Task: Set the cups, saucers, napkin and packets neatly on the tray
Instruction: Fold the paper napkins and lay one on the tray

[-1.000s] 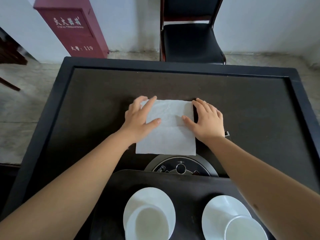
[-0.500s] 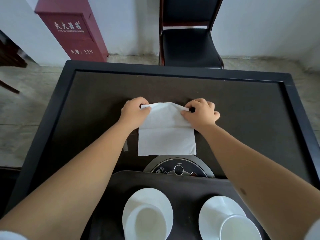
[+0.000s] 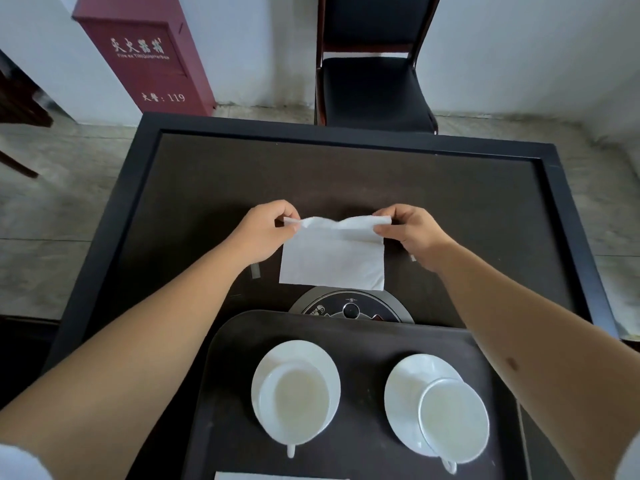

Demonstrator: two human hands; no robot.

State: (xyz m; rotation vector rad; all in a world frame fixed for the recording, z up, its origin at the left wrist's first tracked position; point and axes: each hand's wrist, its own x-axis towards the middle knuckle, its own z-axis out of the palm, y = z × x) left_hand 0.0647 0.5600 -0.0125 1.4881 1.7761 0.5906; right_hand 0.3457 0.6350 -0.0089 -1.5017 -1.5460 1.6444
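A white napkin point(image 3: 334, 263) lies on the dark table beyond the tray, its far edge lifted off the surface. My left hand point(image 3: 265, 232) pinches the far left corner and my right hand point(image 3: 414, 230) pinches the far right corner. Nearer to me, the dark tray point(image 3: 360, 336) carries two white cups on white saucers: the left cup point(image 3: 294, 400) on its saucer point(image 3: 329, 362), and the right cup point(image 3: 453, 415) on its saucer point(image 3: 403, 386). A white flat item point(image 3: 277, 475) shows at the tray's near edge, cut off by the frame.
A round black burner point(image 3: 351, 308) is set in the table point(image 3: 450, 202) between napkin and tray. A black chair point(image 3: 374, 84) stands past the far edge, and a red cabinet point(image 3: 145, 53) at the far left. Small pale bits point(image 3: 255, 271) lie beside my forearms.
My hands went from lying flat on the napkin to pinching its two far corners, and the far edge has risen off the table and curled toward me.
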